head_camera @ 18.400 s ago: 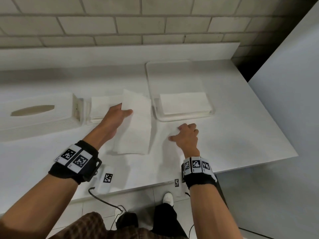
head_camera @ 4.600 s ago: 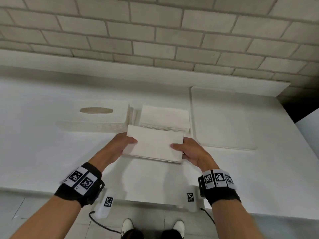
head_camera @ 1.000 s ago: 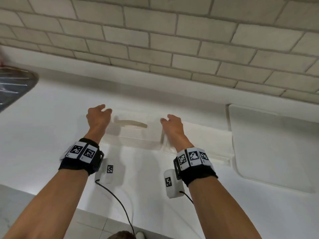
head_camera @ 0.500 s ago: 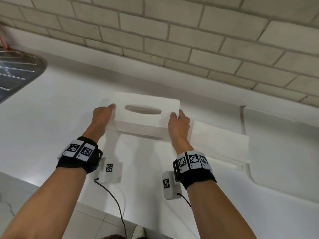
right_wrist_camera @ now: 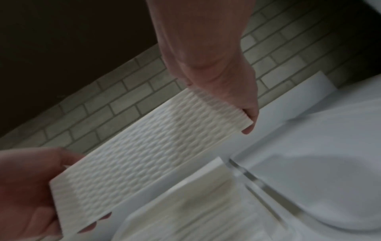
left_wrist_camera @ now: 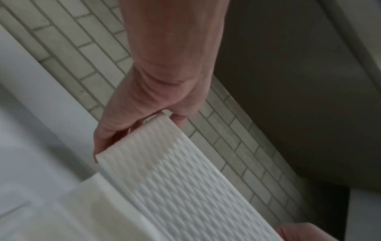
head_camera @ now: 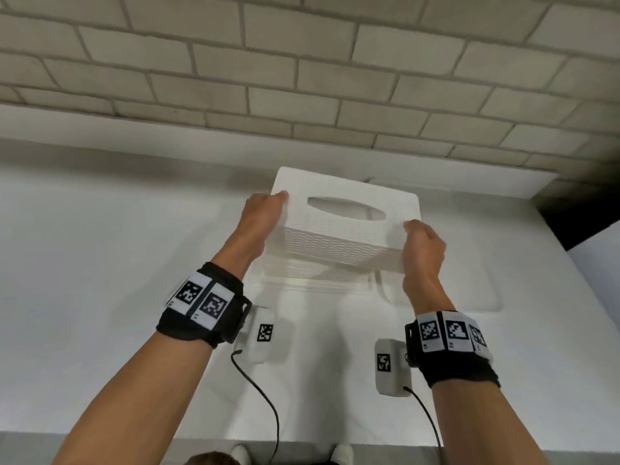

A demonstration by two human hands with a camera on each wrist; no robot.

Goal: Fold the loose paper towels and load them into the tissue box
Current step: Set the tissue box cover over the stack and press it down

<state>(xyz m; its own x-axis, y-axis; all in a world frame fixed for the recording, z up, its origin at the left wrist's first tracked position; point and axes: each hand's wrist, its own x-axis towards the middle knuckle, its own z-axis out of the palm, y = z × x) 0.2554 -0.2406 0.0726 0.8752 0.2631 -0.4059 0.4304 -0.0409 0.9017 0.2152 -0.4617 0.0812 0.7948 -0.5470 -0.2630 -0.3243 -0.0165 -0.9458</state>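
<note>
Above the counter [head_camera: 100, 263], both hands grasp the tissue box cover [head_camera: 339, 236], half hiding the paper towels [head_camera: 312, 275].

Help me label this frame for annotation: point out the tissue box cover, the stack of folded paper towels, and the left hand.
tissue box cover [head_camera: 335, 245]: head view, on its ribbed front wall.
stack of folded paper towels [head_camera: 315, 280]: head view, near edge, below the cover.
left hand [head_camera: 260, 223]: head view, back of the hand.
</note>
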